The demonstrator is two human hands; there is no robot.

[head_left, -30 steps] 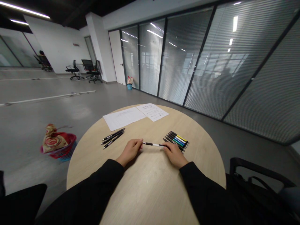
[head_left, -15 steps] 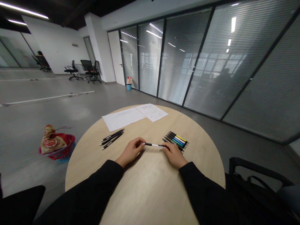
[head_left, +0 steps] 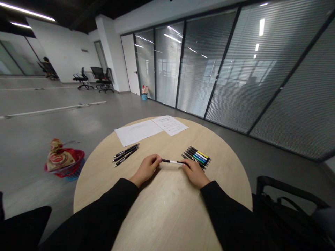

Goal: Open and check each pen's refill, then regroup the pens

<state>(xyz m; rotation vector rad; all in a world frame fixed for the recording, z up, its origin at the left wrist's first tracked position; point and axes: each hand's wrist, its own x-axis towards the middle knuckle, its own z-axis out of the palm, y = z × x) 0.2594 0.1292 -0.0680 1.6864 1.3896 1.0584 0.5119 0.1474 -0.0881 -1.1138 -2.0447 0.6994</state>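
Note:
A slim black-and-white pen point(head_left: 173, 161) lies level between my two hands, over the middle of the table. My left hand point(head_left: 147, 169) pinches its left end between thumb and fingers. The fingers of my right hand point(head_left: 195, 171) close on its dark right end. Just beyond my right hand lies a row of several pens point(head_left: 199, 156) with yellow, white, blue and green barrels among black ones. Farther left, a few black pens point(head_left: 126, 154) lie side by side at a slant. The pen's two ends are partly hidden by my fingers.
Two printed paper sheets point(head_left: 138, 131) lie at the far side of the round wooden table point(head_left: 167, 212). On the floor at left stands a basket point(head_left: 69, 170) with a brown-and-red bag in it. A black chair point(head_left: 288, 190) is at the right. Glass partitions stand behind.
Both hands keep hold of the pen in nearly the same place. The whole view has shifted very slightly.

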